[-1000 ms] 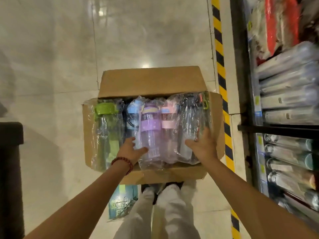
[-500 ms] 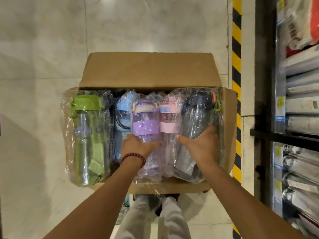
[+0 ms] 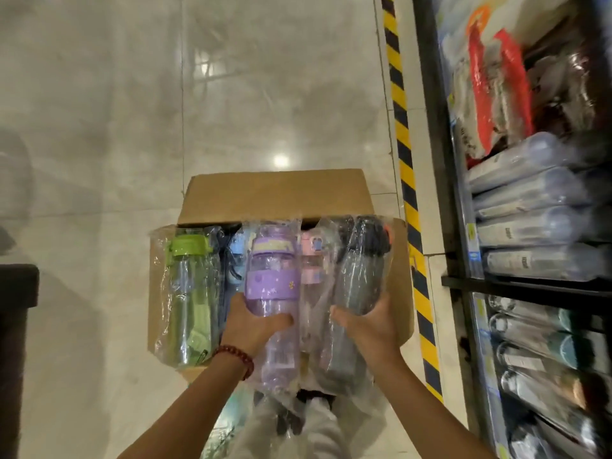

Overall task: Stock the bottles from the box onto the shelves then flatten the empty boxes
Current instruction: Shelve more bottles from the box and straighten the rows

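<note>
Left hand is gripping the purple bottle, right hand gripping the dark bottle. Both are pointing lengthwise away over the box, shelves sitting off right.

**One head-worn view, looking steeply down**

A single wide-angle camera sits on the person's head and looks forward and steeply down along both forearms. The open cardboard box fills the lower centre at close range, with the glossy tiled floor stretching beyond it. The shelves run down the right edge, bowed by the lens. No second view overlaps it.
</note>
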A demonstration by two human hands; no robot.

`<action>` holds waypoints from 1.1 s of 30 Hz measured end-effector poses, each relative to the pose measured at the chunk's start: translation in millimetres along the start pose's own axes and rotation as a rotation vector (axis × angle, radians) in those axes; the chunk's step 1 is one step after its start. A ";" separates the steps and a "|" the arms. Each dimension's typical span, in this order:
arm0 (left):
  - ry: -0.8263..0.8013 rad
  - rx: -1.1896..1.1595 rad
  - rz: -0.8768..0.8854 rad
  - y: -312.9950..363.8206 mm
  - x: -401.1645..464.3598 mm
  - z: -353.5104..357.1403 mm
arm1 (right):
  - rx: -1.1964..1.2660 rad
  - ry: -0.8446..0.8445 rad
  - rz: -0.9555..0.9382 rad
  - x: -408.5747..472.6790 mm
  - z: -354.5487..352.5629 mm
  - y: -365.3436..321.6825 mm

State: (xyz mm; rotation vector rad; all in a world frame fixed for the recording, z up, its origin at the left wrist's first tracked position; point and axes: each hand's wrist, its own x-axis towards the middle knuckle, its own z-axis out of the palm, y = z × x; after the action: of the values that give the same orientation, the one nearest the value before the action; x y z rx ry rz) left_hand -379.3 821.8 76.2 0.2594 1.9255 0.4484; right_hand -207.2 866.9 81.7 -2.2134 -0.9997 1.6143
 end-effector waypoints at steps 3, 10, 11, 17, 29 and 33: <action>-0.029 -0.011 0.108 32.1 -29.5 -16.4 | 0.100 -0.012 -0.088 -28.4 -25.4 -29.1; -0.192 -0.090 0.477 125.1 -110.4 -60.5 | 0.266 0.084 -0.274 -108.7 -83.2 -102.2; -0.206 -0.079 0.543 140.9 -125.9 -65.3 | 0.292 0.107 -0.305 -121.8 -93.9 -112.4; -0.363 -0.021 0.865 232.3 -235.7 -90.6 | 0.441 0.274 -0.466 -218.4 -167.5 -169.2; -0.874 0.110 1.285 308.6 -453.1 -43.8 | 0.621 0.766 -0.748 -447.4 -300.0 -160.2; -1.129 0.207 1.291 293.2 -516.1 0.1 | 0.684 0.949 -0.697 -502.6 -328.3 -110.0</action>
State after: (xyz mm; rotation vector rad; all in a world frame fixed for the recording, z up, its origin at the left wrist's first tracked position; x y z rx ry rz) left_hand -187.8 889.8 633.9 1.5413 0.4841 0.6913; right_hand -34.5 695.6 641.4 -1.5484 -0.6455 0.3817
